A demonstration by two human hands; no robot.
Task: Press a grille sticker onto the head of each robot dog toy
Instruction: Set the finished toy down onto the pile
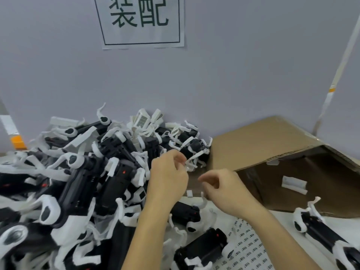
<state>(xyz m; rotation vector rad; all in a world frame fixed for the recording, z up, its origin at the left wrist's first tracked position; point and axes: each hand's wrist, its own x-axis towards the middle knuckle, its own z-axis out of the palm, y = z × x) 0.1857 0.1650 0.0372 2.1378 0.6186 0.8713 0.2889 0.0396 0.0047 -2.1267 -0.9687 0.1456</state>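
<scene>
Dozens of black-and-white dogs (81,184) lie heaped on the desk's left side, up against the wall (233,75).
Left hand (168,178) hovers beside the heap, fingertips pinching a small white piece; whether it is a sticker is too blurred to tell. Right hand (222,189) hangs just beside it, fingers curled, thumb and forefinger close together; I cannot tell if they hold anything. A sticker sheet (251,246) lies at the desk's near edge under the right forearm, two dogs resting on it. A cardboard box (263,141) lies tipped on its side at the right, open toward the hands, with a white part (294,185) inside. One dog (319,228) lies before the box. A paper sign (140,22) hangs on the wall.
</scene>
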